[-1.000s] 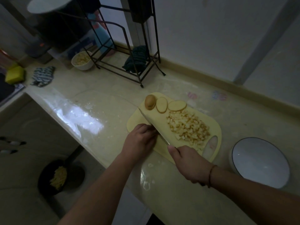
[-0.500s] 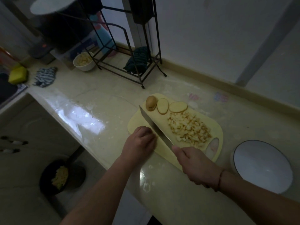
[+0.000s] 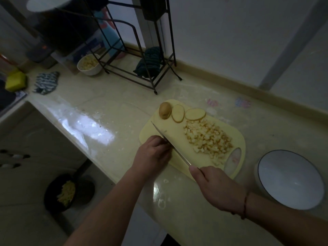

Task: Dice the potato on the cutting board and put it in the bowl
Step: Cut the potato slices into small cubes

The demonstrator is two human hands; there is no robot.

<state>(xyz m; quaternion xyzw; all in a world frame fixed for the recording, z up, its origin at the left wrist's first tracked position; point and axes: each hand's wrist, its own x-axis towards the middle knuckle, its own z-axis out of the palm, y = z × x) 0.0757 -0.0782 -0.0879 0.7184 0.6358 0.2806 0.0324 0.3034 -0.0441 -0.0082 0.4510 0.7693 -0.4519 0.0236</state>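
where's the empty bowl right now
In the head view the empty white bowl sits on the counter at the far right, just beyond the cutting board and next to the right hand.

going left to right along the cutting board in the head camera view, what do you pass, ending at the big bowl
left hand → potato end piece → first potato slice → second potato slice → pile of diced potato → board's handle hole → large white bowl

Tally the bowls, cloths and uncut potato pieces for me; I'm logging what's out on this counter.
Bowls: 2, large empty bowl, small filled bowl
Cloths: 2, striped cloth, dark cloth
Potato slices: 2
Potato end: 1
Total: 7
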